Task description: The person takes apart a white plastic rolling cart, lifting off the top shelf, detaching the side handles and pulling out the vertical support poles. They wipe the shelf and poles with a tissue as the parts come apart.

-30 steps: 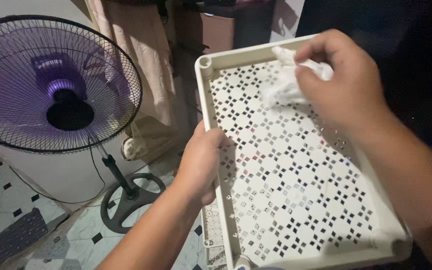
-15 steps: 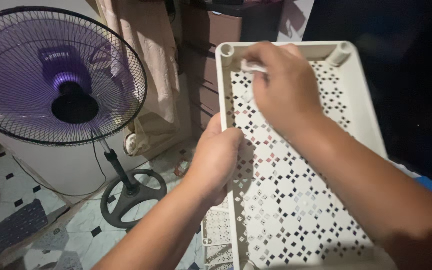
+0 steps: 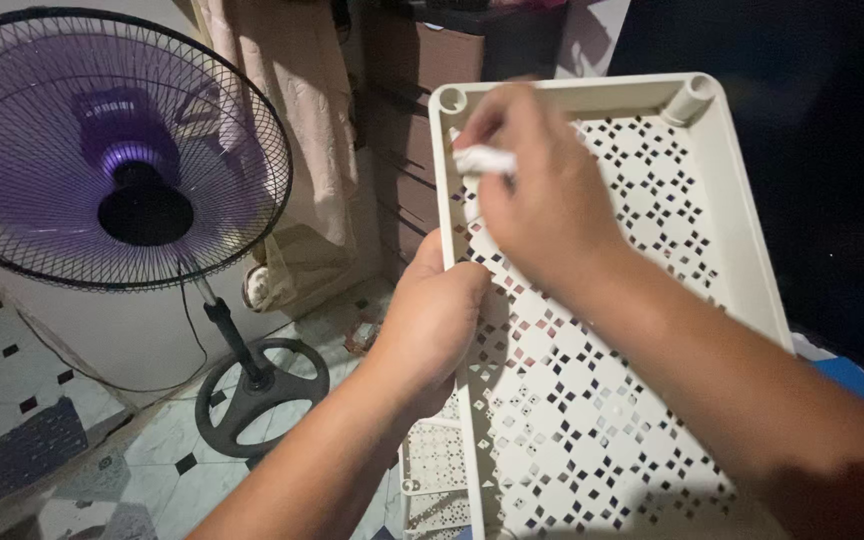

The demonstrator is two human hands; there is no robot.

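Observation:
I hold a cream plastic tray (image 3: 742, 210) with a perforated diamond-pattern bottom, tilted up in front of me. My left hand (image 3: 432, 320) grips its left rim about halfway along. My right hand (image 3: 537, 195) presses a small crumpled white cloth (image 3: 484, 160) against the tray's bottom near the upper left corner. Most of the cloth is hidden under my fingers.
A standing fan (image 3: 112, 150) with purple blades and a black cage is at the left, its round base (image 3: 262, 395) on a tiled floor. A beige curtain (image 3: 292, 120) hangs behind it. Another perforated cream panel (image 3: 437, 470) lies below the tray. Dark furniture is at the right.
My right hand with the cloth has moved across the tray from its upper right to the upper left corner. My left hand keeps its grip on the left rim.

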